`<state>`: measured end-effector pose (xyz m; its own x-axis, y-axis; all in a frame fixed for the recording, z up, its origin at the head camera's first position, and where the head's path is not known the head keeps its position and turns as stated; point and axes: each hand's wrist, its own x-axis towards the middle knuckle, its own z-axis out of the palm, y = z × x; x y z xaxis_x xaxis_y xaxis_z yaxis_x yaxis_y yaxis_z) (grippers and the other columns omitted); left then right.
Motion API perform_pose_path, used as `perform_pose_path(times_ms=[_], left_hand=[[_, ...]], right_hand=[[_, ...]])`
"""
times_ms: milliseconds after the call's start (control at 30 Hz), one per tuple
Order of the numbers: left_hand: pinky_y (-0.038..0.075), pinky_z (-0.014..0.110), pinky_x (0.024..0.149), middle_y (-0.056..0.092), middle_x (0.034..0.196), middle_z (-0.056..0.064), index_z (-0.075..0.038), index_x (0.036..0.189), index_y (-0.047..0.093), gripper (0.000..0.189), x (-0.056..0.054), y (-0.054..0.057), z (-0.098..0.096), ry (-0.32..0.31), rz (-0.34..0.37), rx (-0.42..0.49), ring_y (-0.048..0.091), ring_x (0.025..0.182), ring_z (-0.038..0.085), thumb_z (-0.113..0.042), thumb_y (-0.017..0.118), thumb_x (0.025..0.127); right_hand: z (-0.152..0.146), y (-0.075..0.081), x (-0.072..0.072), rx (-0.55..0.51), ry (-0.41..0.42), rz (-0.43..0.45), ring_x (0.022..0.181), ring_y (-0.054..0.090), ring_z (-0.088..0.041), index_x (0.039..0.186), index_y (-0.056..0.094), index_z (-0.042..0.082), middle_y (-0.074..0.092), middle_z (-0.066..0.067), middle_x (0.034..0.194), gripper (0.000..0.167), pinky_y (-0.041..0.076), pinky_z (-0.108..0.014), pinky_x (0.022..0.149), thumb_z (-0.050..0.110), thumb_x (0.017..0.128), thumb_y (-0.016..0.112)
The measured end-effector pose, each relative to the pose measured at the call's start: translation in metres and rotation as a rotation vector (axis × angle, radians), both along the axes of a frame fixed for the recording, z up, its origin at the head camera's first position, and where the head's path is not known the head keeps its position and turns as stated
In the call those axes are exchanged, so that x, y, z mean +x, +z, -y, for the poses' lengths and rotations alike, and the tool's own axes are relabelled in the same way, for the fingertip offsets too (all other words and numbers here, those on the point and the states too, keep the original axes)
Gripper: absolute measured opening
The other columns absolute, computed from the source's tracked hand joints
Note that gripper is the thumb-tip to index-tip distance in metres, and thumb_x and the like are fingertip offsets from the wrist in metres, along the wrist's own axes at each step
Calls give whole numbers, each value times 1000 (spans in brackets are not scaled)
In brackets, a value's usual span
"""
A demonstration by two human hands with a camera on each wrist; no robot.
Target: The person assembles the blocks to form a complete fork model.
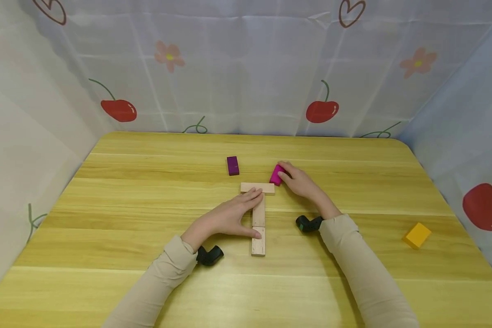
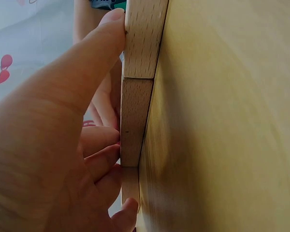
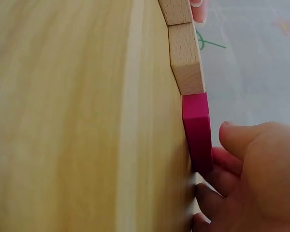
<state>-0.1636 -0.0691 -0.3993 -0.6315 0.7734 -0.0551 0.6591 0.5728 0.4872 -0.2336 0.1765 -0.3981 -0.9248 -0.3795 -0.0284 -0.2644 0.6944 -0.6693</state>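
Three plain wooden blocks lie flat in a T. A crosswise block [image 1: 268, 187] meets the upper block [image 1: 259, 210] of the stem, and the lower block [image 1: 258, 247] continues it end to end. My left hand [image 1: 229, 217] spreads over them, its thumb resting on the lower block and its fingertips around the stem's top and the crosswise block. At the crosswise block's right end, a pink block [image 3: 197, 130] lies slanted, its near corner against the wood. My right hand [image 1: 302, 184] touches the pink block's far end with its fingers; the right wrist view shows the thumb raised off it.
A purple block [image 1: 233, 166] lies behind the T, slightly left. Far to the right sits a yellow block [image 1: 417, 235]. Black devices [image 1: 210, 256] are strapped at both wrists. A patterned curtain [image 1: 246, 82] hangs along the back edge of the wooden table [image 1: 106, 205].
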Motion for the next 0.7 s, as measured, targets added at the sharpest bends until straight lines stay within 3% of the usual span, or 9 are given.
perform_pose_path(times_ms=[200,433,600,700], left_hand=[[11,35,110,7,155,3,-6,149,18,101,0,0,0,5,1,-1,2,140,15,-61,64,78],[11,36,110,7,155,4,-5,149,19,100,2,3,0,2,7,5,2,140,16,-60,64,78],[12,36,110,7,155,5,-5,149,19,101,2,3,1,-1,5,13,2,140,16,-59,65,78],[12,37,110,8,155,6,-4,149,18,101,2,2,1,-5,2,17,3,140,17,-59,65,78]], right_hand=[[0,1,0,-12,29,13,137,12,-36,144,34,-1,28,-21,147,46,13,-47,110,18,102,39],[-5,7,3,-32,9,32,138,11,-36,146,25,-2,24,-22,148,52,11,-47,110,21,102,39],[-26,24,13,-45,15,-28,137,12,-38,145,24,-5,21,-26,148,51,12,-49,109,17,102,40],[-47,39,27,-57,8,-37,137,12,-39,146,22,-5,17,-28,148,52,13,-52,108,17,102,40]])
